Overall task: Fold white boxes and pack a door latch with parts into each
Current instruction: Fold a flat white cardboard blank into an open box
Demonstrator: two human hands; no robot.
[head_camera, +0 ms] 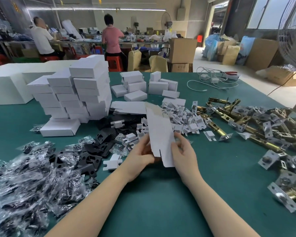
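Both my forearms reach forward from the near edge of the bench, bare to the elbow, angling in toward each other so my hands meet over the middle of the bench. My left hand [140, 155] is turned palm inward, its thumb laid along the left edge of the flat white box blank [161, 134] and its fingers [144, 142] curled behind it, pinching the lower left part. My right hand [183, 151] faces it, palm turned left, thumb on the front of the blank near its lower right edge, the other fingers bent behind. Both wrists are lifted off the bench, the hands close together.
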